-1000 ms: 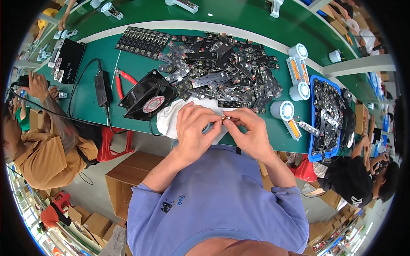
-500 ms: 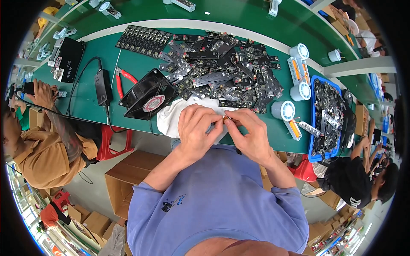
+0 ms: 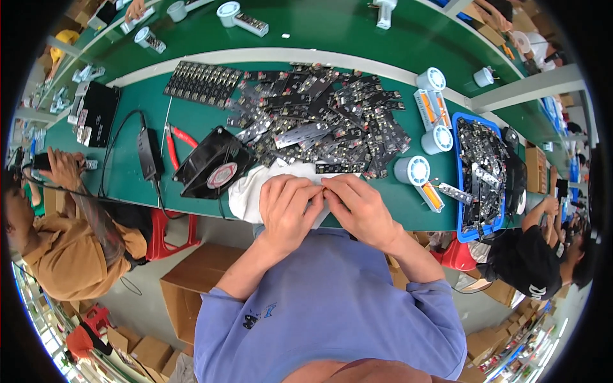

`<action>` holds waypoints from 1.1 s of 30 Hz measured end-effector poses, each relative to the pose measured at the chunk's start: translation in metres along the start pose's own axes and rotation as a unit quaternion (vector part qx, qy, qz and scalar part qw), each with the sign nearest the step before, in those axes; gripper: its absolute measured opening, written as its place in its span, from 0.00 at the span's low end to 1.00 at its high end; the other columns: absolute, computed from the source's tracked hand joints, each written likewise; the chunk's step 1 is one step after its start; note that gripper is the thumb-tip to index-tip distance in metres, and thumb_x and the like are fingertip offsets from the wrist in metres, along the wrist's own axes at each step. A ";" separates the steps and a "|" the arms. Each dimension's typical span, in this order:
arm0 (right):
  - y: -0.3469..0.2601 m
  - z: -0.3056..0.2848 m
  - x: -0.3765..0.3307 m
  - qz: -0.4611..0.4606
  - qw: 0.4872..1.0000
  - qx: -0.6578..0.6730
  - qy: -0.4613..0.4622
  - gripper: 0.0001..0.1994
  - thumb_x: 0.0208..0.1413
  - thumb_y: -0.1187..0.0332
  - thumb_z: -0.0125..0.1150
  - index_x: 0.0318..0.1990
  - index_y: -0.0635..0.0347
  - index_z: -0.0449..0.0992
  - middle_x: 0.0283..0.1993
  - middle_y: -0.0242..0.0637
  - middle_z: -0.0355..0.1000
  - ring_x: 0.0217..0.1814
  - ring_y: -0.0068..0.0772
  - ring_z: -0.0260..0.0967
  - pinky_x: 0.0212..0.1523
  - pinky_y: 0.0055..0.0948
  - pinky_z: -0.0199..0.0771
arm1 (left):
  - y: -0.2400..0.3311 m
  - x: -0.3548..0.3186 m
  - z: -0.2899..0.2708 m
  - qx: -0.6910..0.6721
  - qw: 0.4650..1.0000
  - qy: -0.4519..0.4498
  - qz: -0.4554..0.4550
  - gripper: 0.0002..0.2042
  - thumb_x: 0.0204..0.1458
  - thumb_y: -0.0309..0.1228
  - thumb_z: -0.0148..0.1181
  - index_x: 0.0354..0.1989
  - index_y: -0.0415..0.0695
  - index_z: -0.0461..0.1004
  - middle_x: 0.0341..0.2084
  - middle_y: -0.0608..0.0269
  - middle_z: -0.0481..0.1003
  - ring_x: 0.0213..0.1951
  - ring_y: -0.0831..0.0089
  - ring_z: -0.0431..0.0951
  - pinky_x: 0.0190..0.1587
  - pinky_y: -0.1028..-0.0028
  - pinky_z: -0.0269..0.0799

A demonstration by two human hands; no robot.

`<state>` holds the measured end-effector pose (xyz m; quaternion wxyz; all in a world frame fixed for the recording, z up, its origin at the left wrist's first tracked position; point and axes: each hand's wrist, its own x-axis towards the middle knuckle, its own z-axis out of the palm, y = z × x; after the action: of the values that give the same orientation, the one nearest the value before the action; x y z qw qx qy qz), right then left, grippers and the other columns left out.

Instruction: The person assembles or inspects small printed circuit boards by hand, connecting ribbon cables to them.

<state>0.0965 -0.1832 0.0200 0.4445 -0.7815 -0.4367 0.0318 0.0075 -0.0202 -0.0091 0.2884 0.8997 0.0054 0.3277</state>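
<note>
My left hand point(image 3: 287, 207) and my right hand point(image 3: 359, 207) meet above the table's near edge, fingertips pinched together. Whatever small thing sits between them is hidden by the fingers. Under and behind my left hand lies a white cloth point(image 3: 246, 195). Just beyond my fingers spreads a large heap of narrow black circuit boards point(image 3: 319, 118), with one board point(image 3: 338, 168) lying crosswise at its near side. A black square cooling fan point(image 3: 214, 165) stands tilted to the left of the cloth.
Red-handled pliers point(image 3: 171, 150) and a black power adapter point(image 3: 150, 153) lie left of the fan. An unsplit board panel point(image 3: 201, 83) is at the back. To the right are pale blue round-headed housings point(image 3: 412, 171) and a blue basket point(image 3: 461, 185) of boards. Co-workers sit on both sides.
My hands have drawn closer together at the fingertips, and the small bit that showed between them is now covered. The view has tilted, so the table appears lower.
</note>
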 end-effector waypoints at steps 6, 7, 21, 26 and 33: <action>0.006 0.008 -0.006 -0.035 0.998 -0.043 0.019 0.15 0.56 0.80 0.68 0.51 0.69 0.78 0.44 0.47 0.78 0.42 0.49 0.80 0.43 0.41 0.83 | 0.000 0.000 -0.005 -0.019 0.999 -0.035 0.010 0.11 0.48 0.24 0.71 0.40 0.43 0.82 0.38 0.65 0.78 0.44 0.62 0.77 0.58 0.56 0.70; 0.005 0.008 -0.007 -0.041 0.998 -0.049 0.021 0.15 0.55 0.80 0.68 0.50 0.69 0.78 0.44 0.47 0.78 0.42 0.49 0.80 0.43 0.41 0.83 | 0.001 0.000 -0.006 -0.018 0.999 -0.038 0.012 0.11 0.48 0.24 0.72 0.40 0.43 0.82 0.38 0.65 0.79 0.45 0.62 0.77 0.58 0.56 0.70; 0.013 0.005 0.000 -0.061 0.998 -0.012 -0.008 0.16 0.53 0.81 0.69 0.50 0.69 0.77 0.44 0.47 0.76 0.43 0.51 0.77 0.44 0.42 0.81 | -0.002 0.000 -0.004 -0.026 0.999 -0.017 0.017 0.12 0.44 0.24 0.74 0.39 0.43 0.82 0.37 0.65 0.79 0.44 0.61 0.78 0.55 0.58 0.71; -0.014 -0.012 -0.004 0.205 0.973 0.088 -0.052 0.16 0.59 0.77 0.71 0.54 0.68 0.79 0.43 0.41 0.78 0.38 0.34 0.76 0.40 0.31 0.79 | -0.012 -0.006 -0.001 0.037 0.999 -0.004 0.031 0.12 0.45 0.26 0.75 0.40 0.47 0.83 0.38 0.69 0.79 0.46 0.65 0.79 0.62 0.57 0.66; -0.005 -0.017 -0.016 0.246 0.955 0.158 -0.055 0.16 0.59 0.72 0.73 0.53 0.67 0.82 0.45 0.43 0.79 0.42 0.38 0.76 0.44 0.32 0.78 | -0.016 -0.013 -0.009 0.072 0.996 -0.023 0.041 0.13 0.46 0.29 0.76 0.42 0.50 0.83 0.43 0.70 0.79 0.52 0.61 0.77 0.64 0.53 0.66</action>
<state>0.0906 -0.2050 0.0283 0.5158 -0.7817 -0.2440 0.2517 -0.0055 -0.0048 -0.0193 0.2091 0.9250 -0.0146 0.3169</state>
